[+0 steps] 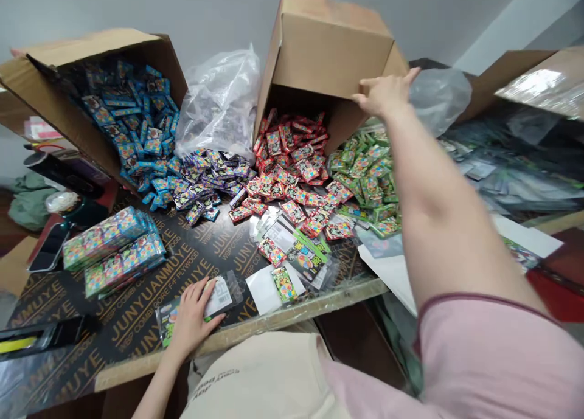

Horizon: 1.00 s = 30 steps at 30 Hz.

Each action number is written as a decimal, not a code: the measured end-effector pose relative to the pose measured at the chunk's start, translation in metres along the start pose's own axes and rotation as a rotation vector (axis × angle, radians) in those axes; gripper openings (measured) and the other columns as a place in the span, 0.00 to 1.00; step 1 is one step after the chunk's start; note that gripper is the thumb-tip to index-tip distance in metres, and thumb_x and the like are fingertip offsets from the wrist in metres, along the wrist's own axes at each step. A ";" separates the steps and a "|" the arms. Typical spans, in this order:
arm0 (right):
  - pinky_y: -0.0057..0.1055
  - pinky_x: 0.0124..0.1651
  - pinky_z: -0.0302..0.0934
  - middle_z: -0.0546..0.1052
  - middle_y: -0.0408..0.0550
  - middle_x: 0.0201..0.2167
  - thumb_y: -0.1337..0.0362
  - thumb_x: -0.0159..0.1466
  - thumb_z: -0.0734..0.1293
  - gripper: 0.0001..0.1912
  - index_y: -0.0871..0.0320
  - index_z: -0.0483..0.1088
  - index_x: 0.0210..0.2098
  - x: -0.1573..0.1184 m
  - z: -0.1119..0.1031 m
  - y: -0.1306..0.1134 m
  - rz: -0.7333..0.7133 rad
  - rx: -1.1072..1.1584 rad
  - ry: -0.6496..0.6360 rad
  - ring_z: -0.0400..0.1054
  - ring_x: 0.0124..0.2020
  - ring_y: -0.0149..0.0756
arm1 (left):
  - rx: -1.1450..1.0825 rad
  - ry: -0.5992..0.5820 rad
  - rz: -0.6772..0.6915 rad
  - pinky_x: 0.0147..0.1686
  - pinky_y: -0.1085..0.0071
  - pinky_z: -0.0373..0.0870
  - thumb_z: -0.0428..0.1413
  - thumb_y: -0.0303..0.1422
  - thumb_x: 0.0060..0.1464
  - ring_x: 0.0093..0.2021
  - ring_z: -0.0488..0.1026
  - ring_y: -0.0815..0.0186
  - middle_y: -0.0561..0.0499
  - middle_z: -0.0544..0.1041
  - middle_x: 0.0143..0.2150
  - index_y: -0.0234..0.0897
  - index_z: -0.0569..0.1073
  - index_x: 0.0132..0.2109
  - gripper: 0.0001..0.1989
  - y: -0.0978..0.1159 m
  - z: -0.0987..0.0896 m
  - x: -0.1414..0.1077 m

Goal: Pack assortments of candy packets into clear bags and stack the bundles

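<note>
My right hand (385,93) is stretched far forward, its fingers gripping the edge of a tilted cardboard box (333,54). Small red candy packets (292,145) spill out of that box onto the table. Near the front edge, my left hand (196,312) lies with fingers spread on flat printed plastic pouches (223,292), partly covering them. In front of the red pile are more printed pouches (308,258) and a white card (264,291) with a green packet (285,284) on it. A single red packet (272,251) lies beside them.
Blue packets (146,127) fill a tipped box at left. Purple packets (214,176) lie by a clear plastic bag (221,103); green packets (369,169) lie right of the red. Stacked packet strips (123,249), a phone (49,247) and a tape dispenser (41,337) occupy the left side.
</note>
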State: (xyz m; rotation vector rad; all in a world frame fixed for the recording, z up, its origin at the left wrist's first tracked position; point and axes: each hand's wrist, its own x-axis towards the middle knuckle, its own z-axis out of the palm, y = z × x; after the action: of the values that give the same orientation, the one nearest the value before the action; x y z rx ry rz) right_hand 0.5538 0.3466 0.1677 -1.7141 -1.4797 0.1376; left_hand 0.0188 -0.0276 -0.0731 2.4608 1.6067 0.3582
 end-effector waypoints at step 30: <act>0.68 0.64 0.38 0.56 0.59 0.68 0.47 0.48 0.76 0.49 0.49 0.58 0.66 -0.201 0.089 -0.012 -0.323 -0.172 -0.603 0.48 0.68 0.64 | -0.007 -0.034 -0.014 0.58 0.50 0.61 0.56 0.46 0.55 0.59 0.64 0.49 0.39 0.67 0.62 0.40 0.60 0.66 0.35 -0.002 -0.001 0.001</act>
State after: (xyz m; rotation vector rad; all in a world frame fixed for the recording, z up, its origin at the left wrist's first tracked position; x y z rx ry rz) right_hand 0.4337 0.2198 0.0333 -1.6126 -2.2475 0.3895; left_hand 0.0169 -0.0257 -0.0725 2.4360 1.6052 0.3183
